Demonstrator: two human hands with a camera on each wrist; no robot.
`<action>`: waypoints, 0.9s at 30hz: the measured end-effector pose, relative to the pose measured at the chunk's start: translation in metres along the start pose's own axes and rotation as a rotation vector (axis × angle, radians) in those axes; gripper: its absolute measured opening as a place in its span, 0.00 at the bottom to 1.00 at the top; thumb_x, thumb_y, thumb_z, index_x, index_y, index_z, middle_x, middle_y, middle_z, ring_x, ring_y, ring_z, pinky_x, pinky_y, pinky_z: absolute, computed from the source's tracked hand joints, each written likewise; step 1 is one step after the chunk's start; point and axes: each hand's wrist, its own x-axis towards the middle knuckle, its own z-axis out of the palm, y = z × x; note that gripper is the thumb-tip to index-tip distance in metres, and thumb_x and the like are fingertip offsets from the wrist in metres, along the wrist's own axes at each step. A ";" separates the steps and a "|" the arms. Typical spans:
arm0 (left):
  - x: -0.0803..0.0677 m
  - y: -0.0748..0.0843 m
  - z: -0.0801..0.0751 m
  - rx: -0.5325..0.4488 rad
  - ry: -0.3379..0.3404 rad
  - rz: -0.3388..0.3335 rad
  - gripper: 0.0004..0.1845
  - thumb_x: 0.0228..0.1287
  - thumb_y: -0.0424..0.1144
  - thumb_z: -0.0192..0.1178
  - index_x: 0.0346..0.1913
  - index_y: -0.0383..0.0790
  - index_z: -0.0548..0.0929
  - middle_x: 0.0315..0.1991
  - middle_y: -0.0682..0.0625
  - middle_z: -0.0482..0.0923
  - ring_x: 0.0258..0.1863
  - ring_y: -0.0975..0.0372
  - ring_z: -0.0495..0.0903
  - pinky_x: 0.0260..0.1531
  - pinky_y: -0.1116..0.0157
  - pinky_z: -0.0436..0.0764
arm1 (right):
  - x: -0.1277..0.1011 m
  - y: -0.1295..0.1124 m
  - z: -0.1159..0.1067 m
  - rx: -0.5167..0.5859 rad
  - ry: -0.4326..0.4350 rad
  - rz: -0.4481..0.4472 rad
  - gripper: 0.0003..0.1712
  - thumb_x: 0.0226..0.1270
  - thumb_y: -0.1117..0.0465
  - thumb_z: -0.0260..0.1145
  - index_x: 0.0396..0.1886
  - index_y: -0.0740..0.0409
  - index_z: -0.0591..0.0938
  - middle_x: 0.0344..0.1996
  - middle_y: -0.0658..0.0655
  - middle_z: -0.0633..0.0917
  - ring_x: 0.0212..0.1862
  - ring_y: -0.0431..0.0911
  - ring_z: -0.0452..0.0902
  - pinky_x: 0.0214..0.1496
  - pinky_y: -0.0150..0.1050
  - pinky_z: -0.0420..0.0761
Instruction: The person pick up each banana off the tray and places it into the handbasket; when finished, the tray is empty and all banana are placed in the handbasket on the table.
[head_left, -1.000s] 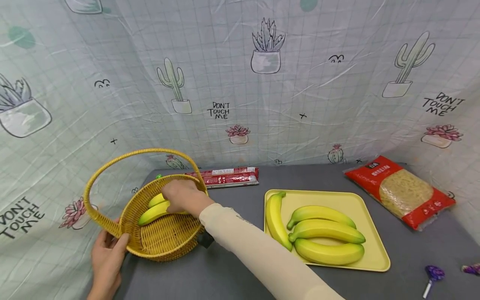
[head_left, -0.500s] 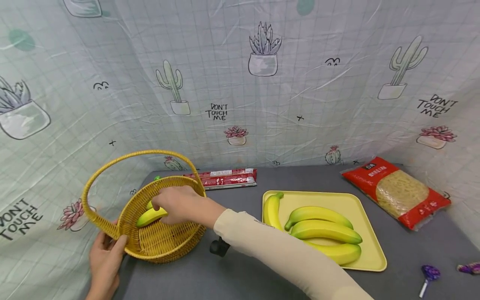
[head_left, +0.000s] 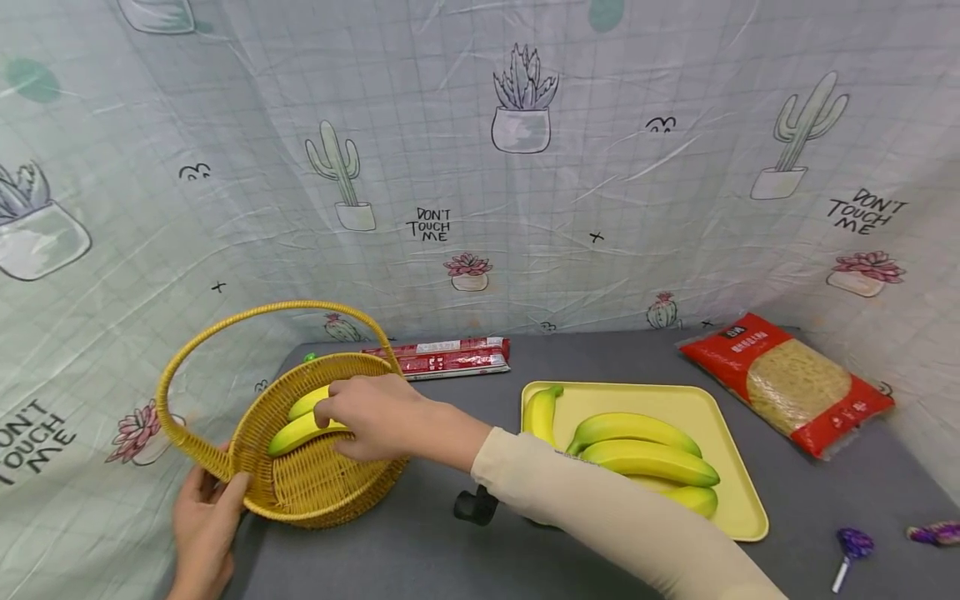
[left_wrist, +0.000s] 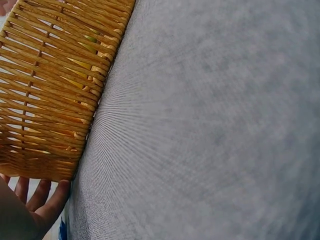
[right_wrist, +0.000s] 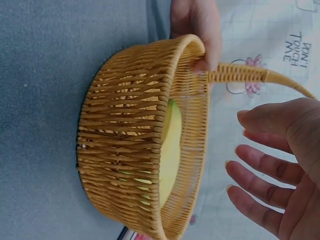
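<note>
A yellow wicker basket (head_left: 330, 492) with a tall hoop handle stands at the left of the table. Its left rim, by the foot of the handle, is gripped by my left hand (head_left: 206, 517), thumb over the edge and fingers outside against the weave. Two bananas (head_left: 296, 433) lie side by side inside, their right ends hidden in the head view. Over the basket's right part is my right hand (head_left: 375, 417); the right wrist view shows its fingers (right_wrist: 260, 177) loosely spread, holding nothing, apart from the rim.
A yellow tray (head_left: 738, 500) with several bananas (head_left: 652, 462) lies right of the basket, partly behind my right sleeve. Red packets (head_left: 457, 360) lie behind the basket. A red pasta bag (head_left: 795, 379) is at back right, a purple lollipop (head_left: 853, 543) at front right.
My right hand has drawn back to the right from the bananas in the basket, uncovering more of them. The left hand keeps its grip on the rim. The head view has shifted slightly.
</note>
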 end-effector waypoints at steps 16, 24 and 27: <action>0.002 0.002 0.001 0.036 0.010 0.006 0.31 0.74 0.33 0.58 0.78 0.48 0.71 0.65 0.51 0.69 0.63 0.57 0.71 0.35 0.79 0.78 | -0.065 0.029 -0.019 0.182 0.182 0.025 0.17 0.73 0.52 0.73 0.59 0.43 0.86 0.43 0.42 0.78 0.38 0.34 0.72 0.27 0.30 0.72; 0.000 0.000 0.000 0.039 0.023 0.014 0.32 0.73 0.32 0.58 0.78 0.46 0.71 0.63 0.53 0.71 0.57 0.62 0.73 0.34 0.79 0.77 | -0.094 0.053 -0.019 0.219 0.243 0.066 0.19 0.71 0.53 0.74 0.60 0.42 0.86 0.51 0.42 0.82 0.46 0.35 0.79 0.38 0.33 0.79; 0.000 0.000 0.000 0.024 0.014 0.019 0.31 0.74 0.32 0.59 0.78 0.46 0.71 0.63 0.53 0.71 0.54 0.65 0.74 0.34 0.79 0.78 | -0.107 0.062 -0.017 0.228 0.237 0.115 0.20 0.71 0.52 0.75 0.61 0.41 0.86 0.53 0.42 0.83 0.45 0.37 0.80 0.37 0.36 0.80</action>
